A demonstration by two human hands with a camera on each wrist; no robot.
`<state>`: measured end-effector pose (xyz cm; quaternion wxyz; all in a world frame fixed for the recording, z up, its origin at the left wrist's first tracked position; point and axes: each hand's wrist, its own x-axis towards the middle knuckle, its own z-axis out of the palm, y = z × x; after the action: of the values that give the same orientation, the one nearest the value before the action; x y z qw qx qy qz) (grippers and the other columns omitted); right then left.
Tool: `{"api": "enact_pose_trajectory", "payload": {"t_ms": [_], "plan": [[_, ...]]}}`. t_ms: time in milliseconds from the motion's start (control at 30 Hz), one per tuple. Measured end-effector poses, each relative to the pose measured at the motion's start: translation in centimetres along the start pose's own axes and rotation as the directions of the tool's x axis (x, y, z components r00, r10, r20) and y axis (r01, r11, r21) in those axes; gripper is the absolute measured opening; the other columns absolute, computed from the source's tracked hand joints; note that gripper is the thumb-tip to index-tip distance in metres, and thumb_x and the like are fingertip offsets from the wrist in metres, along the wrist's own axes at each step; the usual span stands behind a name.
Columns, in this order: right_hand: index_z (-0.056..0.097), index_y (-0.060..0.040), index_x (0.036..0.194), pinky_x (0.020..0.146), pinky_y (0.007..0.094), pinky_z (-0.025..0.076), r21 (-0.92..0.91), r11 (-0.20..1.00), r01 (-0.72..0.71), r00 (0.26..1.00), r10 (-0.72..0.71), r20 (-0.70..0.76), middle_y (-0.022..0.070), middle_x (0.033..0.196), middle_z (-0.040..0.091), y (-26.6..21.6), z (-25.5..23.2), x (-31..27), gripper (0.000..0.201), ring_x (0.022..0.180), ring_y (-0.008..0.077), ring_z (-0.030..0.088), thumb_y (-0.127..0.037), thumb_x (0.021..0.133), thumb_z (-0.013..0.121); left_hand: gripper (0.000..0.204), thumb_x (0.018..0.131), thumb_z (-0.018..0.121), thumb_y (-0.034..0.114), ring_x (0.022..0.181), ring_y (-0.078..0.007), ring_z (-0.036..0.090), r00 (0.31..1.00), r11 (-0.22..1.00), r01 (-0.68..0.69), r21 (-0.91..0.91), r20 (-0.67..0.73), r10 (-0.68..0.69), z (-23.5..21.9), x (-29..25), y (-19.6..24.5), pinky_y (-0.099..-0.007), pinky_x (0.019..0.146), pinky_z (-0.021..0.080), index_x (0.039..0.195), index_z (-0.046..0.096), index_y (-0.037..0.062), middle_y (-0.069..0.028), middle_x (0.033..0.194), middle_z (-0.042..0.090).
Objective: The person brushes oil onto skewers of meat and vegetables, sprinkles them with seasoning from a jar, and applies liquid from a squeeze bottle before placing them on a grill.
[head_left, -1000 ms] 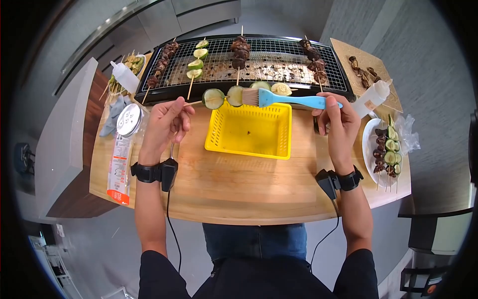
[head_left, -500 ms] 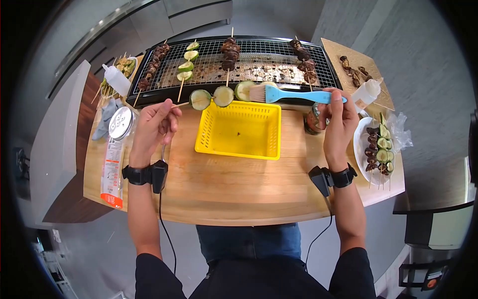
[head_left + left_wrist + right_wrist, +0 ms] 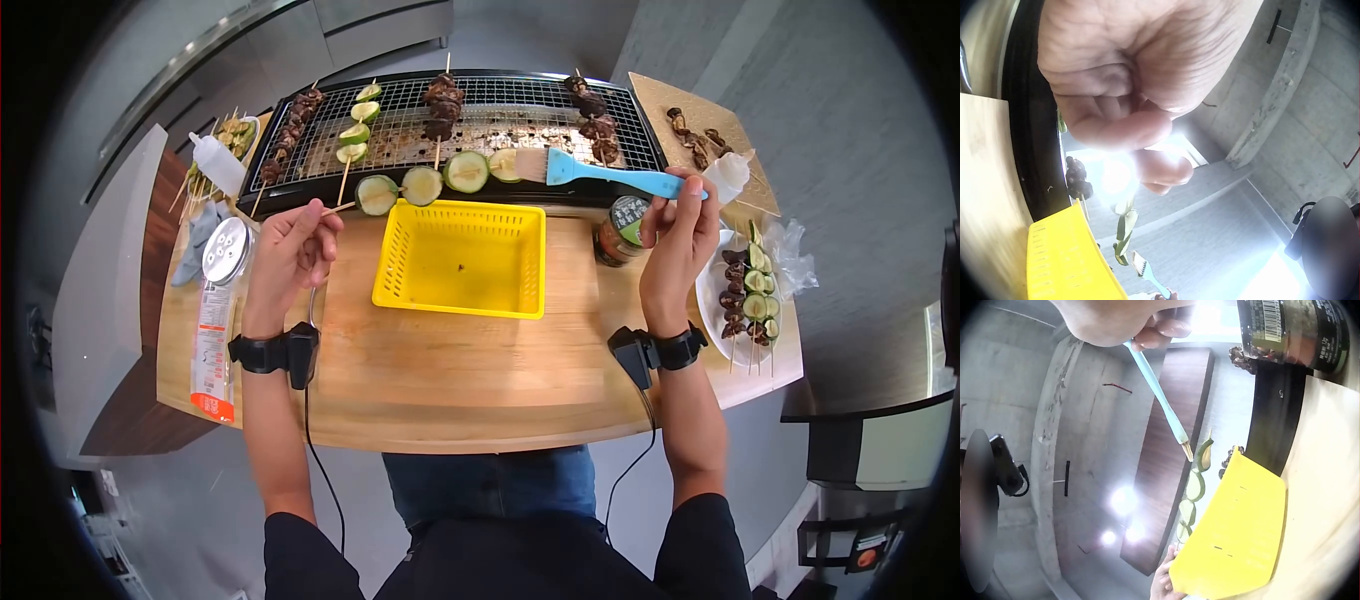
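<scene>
In the head view, my left hand (image 3: 290, 250) pinches the bare stick end of a skewer of cucumber slices (image 3: 421, 185). The skewer points rightward, held up over the back rim of a yellow plastic basket (image 3: 460, 245). My right hand (image 3: 682, 240) grips the light-blue handle of a basting brush (image 3: 625, 178), whose bristles meet the slice farthest from my left hand. From the right wrist, the brush (image 3: 1159, 394) slants down with its tip at the top slice (image 3: 1205, 456). The left wrist view shows the brush (image 3: 1145, 269) beside the slices.
Behind the basket stands a grill (image 3: 500, 140) carrying meat skewers (image 3: 443, 105) and a cucumber skewer (image 3: 354, 133). A jar (image 3: 622, 232) and a squeeze bottle (image 3: 730, 175) stand by my right hand. At right lies a plate of skewers (image 3: 712, 290); at left, a shaker (image 3: 228, 250).
The brush has slid rightward along the cucumber skewer, from the second slice to the far one. The camera view has shifted, and the jar by my right hand shows more.
</scene>
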<state>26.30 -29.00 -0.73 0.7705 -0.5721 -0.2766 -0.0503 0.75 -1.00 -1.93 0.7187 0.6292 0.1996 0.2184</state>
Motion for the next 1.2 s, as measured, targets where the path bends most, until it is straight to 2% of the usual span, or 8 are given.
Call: {"api": "enact_pose_trajectory", "payload": {"t_ms": [100,267,567,800,867,900,1000,1200], "plan": [[0.057,-0.0024,0.103,0.041,0.0174,0.027,0.027,1.0,-0.001,1.0,0.001,-0.016,-0.0011,0.067,0.05,0.1,0.2,-0.1,0.031,0.046,0.0022,0.04,-0.03,0.102,0.043,0.039,0.099,0.049,0.031,0.038,-0.0068,0.049,1.0,0.999,0.01,0.033,0.021,-0.011,-0.3,-0.1,0.0,-0.0176,0.034,0.033,0.09,0.063,-0.0043,-0.0065,0.065,0.063],[0.058,-0.0016,0.108,0.042,0.0168,0.031,0.07,0.997,-0.007,1.0,0.006,0.004,0.0018,0.075,0.054,0.5,0.0,0.2,0.032,0.049,0.0037,0.043,-0.029,0.102,0.043,0.031,0.098,0.053,0.023,0.044,-0.0054,0.051,0.996,0.993,-0.074,0.088,0.047,0.07,-0.4,0.0,-0.2,-0.0165,0.036,0.034,0.099,0.064,-0.0059,-0.0106,0.077,0.068],[0.059,-0.0019,0.11,0.043,0.0171,0.033,0.113,0.993,-0.036,0.999,0.031,0.042,0.0031,0.077,0.057,0.5,0.2,-0.1,0.029,0.049,0.005,0.046,-0.027,0.101,0.048,0.028,0.096,0.056,0.022,0.045,-0.0064,0.053,0.998,0.992,-0.044,0.116,0.049,0.039,0.2,-0.1,-0.3,-0.0169,0.037,0.034,0.099,0.065,-0.0047,-0.0133,0.08,0.069],[0.06,-0.0008,0.116,0.043,0.019,0.037,0.04,0.99,-0.136,0.959,0.121,0.257,0.0086,0.084,0.067,0.0,0.9,-1.4,0.029,0.05,0.0061,0.051,-0.022,0.098,0.052,0.03,0.096,0.056,0.024,0.044,-0.0078,0.055,0.999,0.988,-0.032,0.153,0.041,0.026,0.2,-0.1,-0.3,-0.0176,0.037,0.035,0.097,0.066,-0.0041,-0.0129,0.078,0.07],[0.061,0.0004,0.117,0.044,0.0189,0.039,-0.011,0.991,-0.136,0.91,0.129,0.393,0.0093,0.084,0.068,-0.5,1.2,-1.7,0.029,0.05,0.0063,0.052,-0.02,0.097,0.053,0.031,0.097,0.055,0.025,0.044,-0.008,0.056,0.998,0.982,-0.034,0.188,0.055,0.024,0.5,-0.2,-0.2,-0.0173,0.037,0.036,0.096,0.066,-0.0042,-0.0126,0.077,0.07],[0.061,0.0015,0.118,0.045,0.0185,0.041,0.032,0.983,-0.179,0.893,0.149,0.425,0.0107,0.086,0.069,-0.3,1.4,-1.9,0.029,0.05,0.0068,0.053,-0.017,0.096,0.055,0.032,0.097,0.054,0.025,0.044,-0.008,0.056,0.998,0.981,-0.031,0.19,0.062,0.019,0.5,-0.2,-0.2,-0.0172,0.037,0.037,0.096,0.066,-0.0044,-0.013,0.077,0.07],[0.062,0.0014,0.118,0.047,0.0182,0.043,0.023,0.973,-0.23,0.841,0.187,0.508,0.0121,0.087,0.07,-0.6,1.7,-2.5,0.027,0.051,0.0069,0.054,-0.012,0.095,0.056,0.031,0.097,0.054,0.024,0.041,-0.0077,0.052,0.999,0.979,-0.023,0.204,0.038,0.016,1.3,-0.4,0.1,-0.0176,0.036,0.035,0.094,0.065,-0.0045,-0.0127,0.074,0.069],[0.063,0.0005,0.118,0.046,0.0171,0.043,-0.01,0.956,-0.292,0.782,0.245,0.573,0.0111,0.087,0.071,-0.2,2.1,-3.1,0.027,0.051,0.0039,0.052,-0.011,0.094,0.058,0.031,0.097,0.055,0.024,0.043,-0.0081,0.055,0.999,0.973,-0.032,0.23,0.043,0.022,1.1,-0.3,-0.1,-0.0176,0.037,0.037,0.095,0.066,-0.0048,-0.0131,0.077,0.07]]}}
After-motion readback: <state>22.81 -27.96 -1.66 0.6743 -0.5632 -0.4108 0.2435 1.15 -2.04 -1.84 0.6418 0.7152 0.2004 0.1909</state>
